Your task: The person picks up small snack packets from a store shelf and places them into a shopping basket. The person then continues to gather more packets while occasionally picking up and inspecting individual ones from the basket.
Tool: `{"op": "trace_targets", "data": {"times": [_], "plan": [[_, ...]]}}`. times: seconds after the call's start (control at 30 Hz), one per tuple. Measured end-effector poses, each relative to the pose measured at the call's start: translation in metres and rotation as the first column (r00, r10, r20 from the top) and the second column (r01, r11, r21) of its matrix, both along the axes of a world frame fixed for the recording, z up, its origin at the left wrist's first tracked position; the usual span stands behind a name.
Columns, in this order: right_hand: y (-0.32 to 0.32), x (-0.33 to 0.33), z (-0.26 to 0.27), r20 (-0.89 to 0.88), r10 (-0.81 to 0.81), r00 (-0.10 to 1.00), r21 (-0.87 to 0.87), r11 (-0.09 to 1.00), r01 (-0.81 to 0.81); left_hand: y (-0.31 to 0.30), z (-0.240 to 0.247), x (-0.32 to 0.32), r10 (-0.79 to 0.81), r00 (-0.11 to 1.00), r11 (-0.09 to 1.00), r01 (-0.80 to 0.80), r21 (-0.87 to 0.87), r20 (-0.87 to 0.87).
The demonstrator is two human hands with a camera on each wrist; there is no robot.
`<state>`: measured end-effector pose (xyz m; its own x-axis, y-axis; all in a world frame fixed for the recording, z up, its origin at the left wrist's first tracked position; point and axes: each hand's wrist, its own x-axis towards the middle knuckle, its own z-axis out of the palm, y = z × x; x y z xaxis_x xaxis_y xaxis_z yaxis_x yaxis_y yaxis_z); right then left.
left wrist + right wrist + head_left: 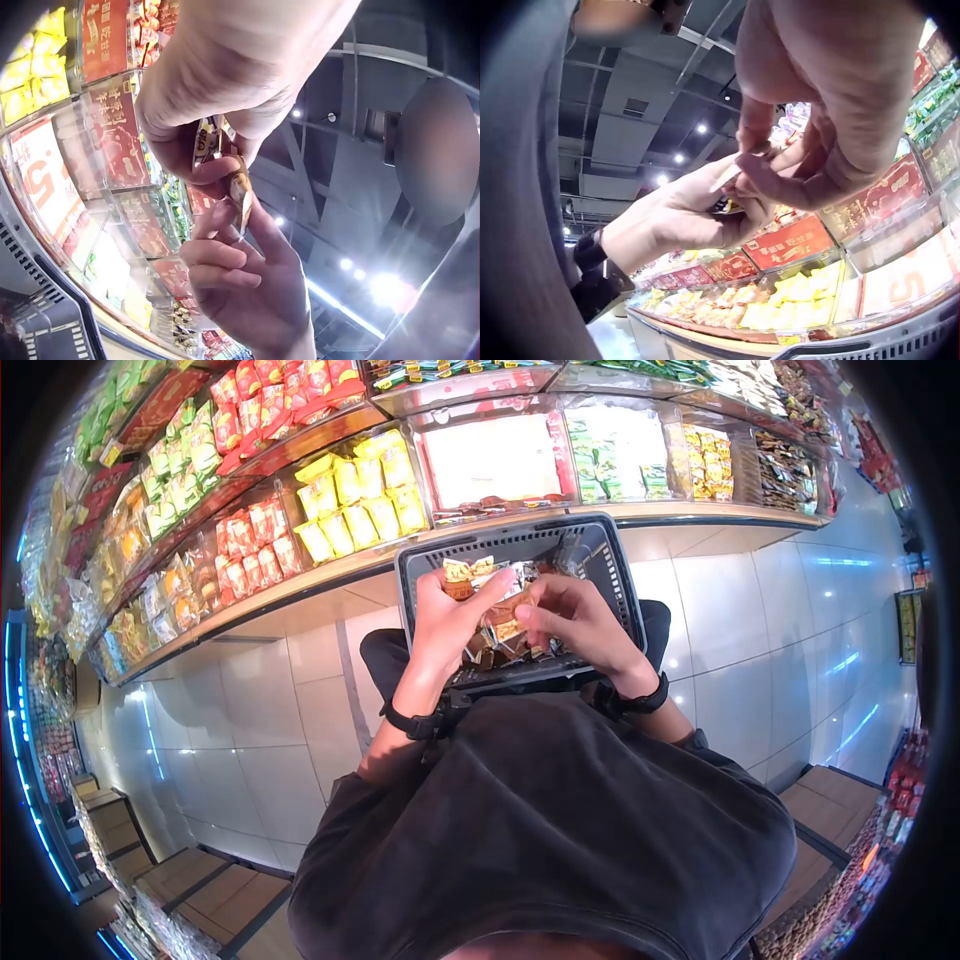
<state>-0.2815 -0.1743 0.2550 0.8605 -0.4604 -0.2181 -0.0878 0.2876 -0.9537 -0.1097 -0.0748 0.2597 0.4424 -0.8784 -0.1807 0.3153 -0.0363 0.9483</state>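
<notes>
Over a grey shopping basket (408, 585), both hands meet at small wrapped snack packets. My left hand (440, 625) grips packets, among them a brown-and-yellow snack packet (462, 572); a dark packet with white lettering (205, 142) shows between its fingers in the left wrist view. Thumb and fingers of my right hand (590, 622) pinch a small brown snack packet (241, 191), whose other end touches the left fingertips. Below the hands, more brown packets (487, 657) lie in the basket, partly hidden by the fingers.
The basket rests at the person's lap, close to a snack shelf. Yellow bags (360, 485), red bags (250, 545) and green-and-white packets (620, 460) fill clear bins. A wooden shelf edge (690, 512) runs past the basket's far side; tiled floor (745, 610) lies around.
</notes>
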Motion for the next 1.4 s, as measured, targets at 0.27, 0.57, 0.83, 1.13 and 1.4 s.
{"op": "trace_targets", "data": {"times": [0.27,0.57,0.83,1.13,1.4], "plan": [[0.000,0.000,-0.001,-0.029,-0.060,0.998,0.047,0.997,0.061,0.005,-0.006,-0.001,0.058,0.998,0.998,-0.058,0.023,0.031],[-0.017,0.003,-0.007,0.007,-0.065,0.998,0.046,0.997,0.064,0.011,-0.018,-0.003,-0.034,0.981,0.999,0.033,0.009,0.191],[-0.044,0.014,-0.014,-0.092,0.241,0.966,-0.226,0.940,-0.256,0.023,-0.041,0.008,-0.047,0.959,0.994,0.018,0.106,0.278],[-0.188,0.102,-0.076,-0.120,-0.156,0.980,-0.965,0.248,-0.079,0.036,-0.048,0.022,0.124,0.992,0.992,-0.123,0.042,-0.015],[-0.237,0.147,-0.184,-0.376,-0.084,0.923,-0.924,0.111,-0.367,0.040,-0.051,0.021,0.112,0.993,0.993,-0.110,0.036,-0.043]]}}
